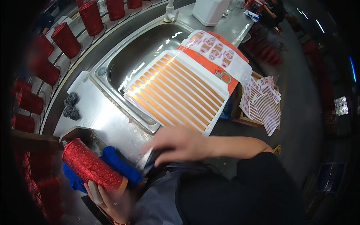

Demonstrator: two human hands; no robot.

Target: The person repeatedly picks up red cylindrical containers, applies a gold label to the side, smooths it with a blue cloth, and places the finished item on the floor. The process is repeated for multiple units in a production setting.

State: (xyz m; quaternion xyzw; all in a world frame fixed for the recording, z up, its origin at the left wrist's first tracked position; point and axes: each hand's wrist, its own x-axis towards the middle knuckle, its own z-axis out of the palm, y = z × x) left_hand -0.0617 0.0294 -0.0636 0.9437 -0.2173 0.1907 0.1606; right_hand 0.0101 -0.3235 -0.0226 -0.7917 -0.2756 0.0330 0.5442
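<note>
My left hand [107, 204] is closed round the lower end of a red embossed cylinder [90, 165], which lies tilted. A gold band [123, 184] rings the cylinder's near end, and a beige covering wraps one of my fingers. Under and beside the cylinder is a bunched blue cloth [122, 165]. To its right, my right hand [178, 144] is smeared by motion, its fingers curled over a small whitish and dark piece [148, 159] whose kind I cannot make out. Just beyond this hand lies a stack of gold-striped sheets [180, 92] across the sink.
The steel sink [125, 62] holds water, with a tap [171, 15] behind. Several red cylinders [65, 40] stand on a curved conveyor at left. Dark scouring pads [71, 107] lie on the counter. At right, a wooden box [247, 120] holds used sheets; a white jug [210, 12] stands behind.
</note>
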